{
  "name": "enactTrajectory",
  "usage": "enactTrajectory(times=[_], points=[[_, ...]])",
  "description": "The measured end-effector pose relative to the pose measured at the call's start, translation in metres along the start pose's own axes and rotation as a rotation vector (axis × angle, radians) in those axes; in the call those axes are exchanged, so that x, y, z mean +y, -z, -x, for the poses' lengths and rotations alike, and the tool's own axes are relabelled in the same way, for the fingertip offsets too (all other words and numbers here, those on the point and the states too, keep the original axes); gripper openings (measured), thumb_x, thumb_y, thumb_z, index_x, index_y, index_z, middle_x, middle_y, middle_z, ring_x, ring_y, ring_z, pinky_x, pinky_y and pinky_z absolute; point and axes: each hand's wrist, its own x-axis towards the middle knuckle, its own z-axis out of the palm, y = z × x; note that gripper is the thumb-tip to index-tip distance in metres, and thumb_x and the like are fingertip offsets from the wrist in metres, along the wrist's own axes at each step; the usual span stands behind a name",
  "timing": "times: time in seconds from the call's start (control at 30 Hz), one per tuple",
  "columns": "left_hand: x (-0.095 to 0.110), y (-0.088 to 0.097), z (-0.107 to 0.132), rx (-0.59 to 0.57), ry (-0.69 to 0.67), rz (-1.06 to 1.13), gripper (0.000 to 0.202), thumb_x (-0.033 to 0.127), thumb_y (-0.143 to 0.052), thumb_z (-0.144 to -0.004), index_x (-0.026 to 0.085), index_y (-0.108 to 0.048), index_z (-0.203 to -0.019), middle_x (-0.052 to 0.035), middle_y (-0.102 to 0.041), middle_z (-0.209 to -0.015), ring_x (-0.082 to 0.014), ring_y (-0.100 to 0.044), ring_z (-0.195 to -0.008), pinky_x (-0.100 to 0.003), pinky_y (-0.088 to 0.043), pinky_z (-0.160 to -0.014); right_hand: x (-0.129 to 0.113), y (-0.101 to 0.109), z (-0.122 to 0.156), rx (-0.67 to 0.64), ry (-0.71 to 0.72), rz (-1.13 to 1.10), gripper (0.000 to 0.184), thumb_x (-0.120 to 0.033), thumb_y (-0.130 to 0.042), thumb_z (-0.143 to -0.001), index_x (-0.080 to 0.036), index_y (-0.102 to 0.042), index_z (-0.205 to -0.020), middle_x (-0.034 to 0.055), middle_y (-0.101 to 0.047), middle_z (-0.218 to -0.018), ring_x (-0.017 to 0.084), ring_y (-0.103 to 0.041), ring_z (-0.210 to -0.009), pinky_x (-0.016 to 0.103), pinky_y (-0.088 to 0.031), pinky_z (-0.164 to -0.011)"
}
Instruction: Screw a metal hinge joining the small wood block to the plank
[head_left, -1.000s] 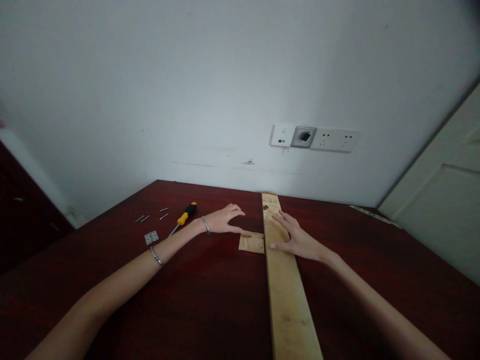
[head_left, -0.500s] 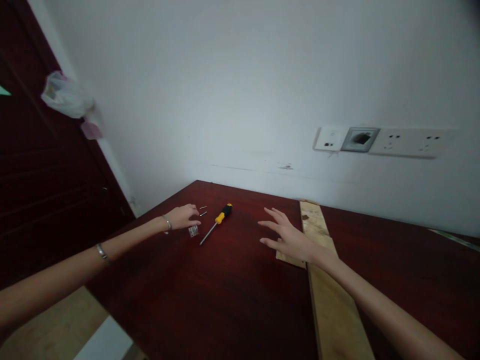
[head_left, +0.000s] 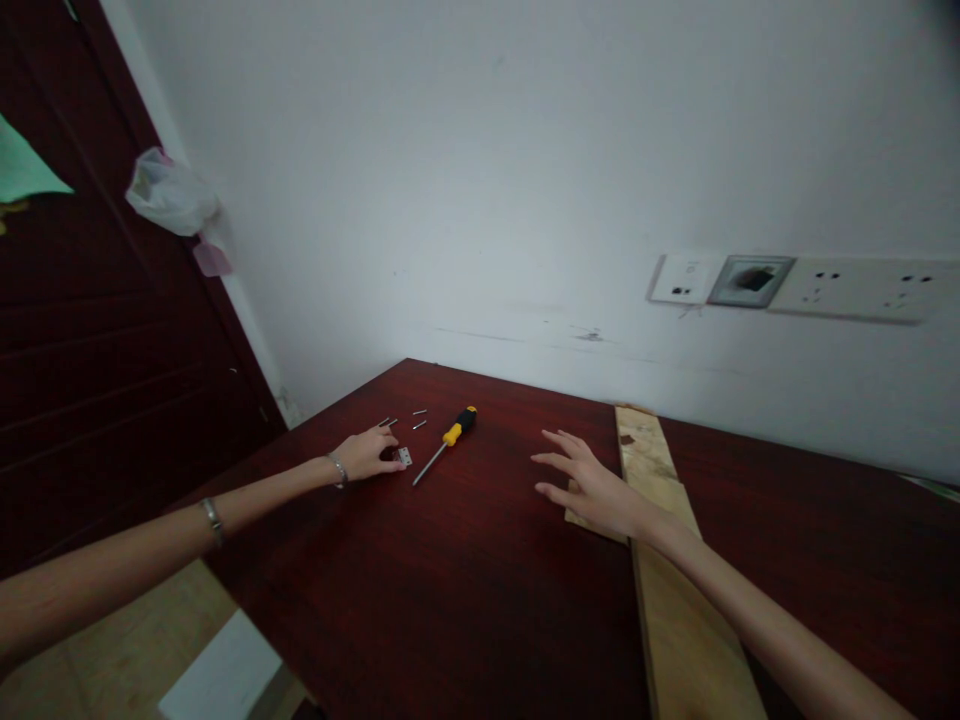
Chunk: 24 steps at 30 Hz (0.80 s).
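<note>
Hinge of silver metal (head_left: 406, 457) sits unfastened left of the yellow-black screwdriver (head_left: 451, 436), left hand (head_left: 364, 454) around it, grip unclear; rightward, right hand (head_left: 592, 486) hangs wide near pale wooden plank (head_left: 684, 625).

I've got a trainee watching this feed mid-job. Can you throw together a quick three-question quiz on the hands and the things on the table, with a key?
1. Multiple choice: what is at the fingertips of the left hand?
A) a plastic bag
B) a metal hinge
C) a wall socket

2. True or false: the screwdriver lies with its handle nearer the wall than its tip.

3. Fill in the blank: the right hand is spread, and its forearm crosses above the ______.

Key:
1. B
2. True
3. long wooden plank
</note>
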Motion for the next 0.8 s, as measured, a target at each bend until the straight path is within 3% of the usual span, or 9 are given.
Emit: enactTrajectory(times=[0.37,0.57,0.8], points=[[-0.012,-0.012,-0.007,0.059,-0.036,0.089,0.045,0.057,-0.054,-0.079,0.019,-0.067,-0.100,-0.0104,-0.061,-0.105,-0.0254,-0.057,-0.100,-0.030,-0.045,-0.079,0.012,0.002,0.011,0.047,-0.013,0.018,0.046,-0.050,-0.051,-0.087,-0.020,-0.062,-0.120,0.0154,-0.039,-0.146,0.034,-0.029,-0.139,0.053,-0.031,-0.110],[-0.015,-0.014,-0.014,0.055,-0.059,0.123,0.040,0.054,-0.055,-0.076,0.019,-0.069,-0.092,-0.0097,-0.063,-0.101,-0.0246,-0.058,-0.096,-0.031,-0.043,-0.083,0.010,0.013,0.021,0.060,-0.036,0.076,0.045,-0.046,-0.051,-0.087,-0.018,-0.063,-0.119,0.0162,-0.041,-0.144,0.034,-0.034,-0.136,0.053,-0.031,-0.110],[-0.008,-0.006,-0.017,0.069,-0.018,0.145,0.034,0.051,-0.059,-0.066,0.020,-0.067,-0.079,-0.0052,-0.066,-0.084,-0.0207,-0.060,-0.080,-0.027,-0.043,-0.069,0.008,0.028,0.040,0.076,-0.061,0.133,0.044,-0.048,-0.053,-0.086,-0.021,-0.064,-0.118,0.0147,-0.046,-0.142,0.033,-0.040,-0.133,0.053,-0.032,-0.109]])
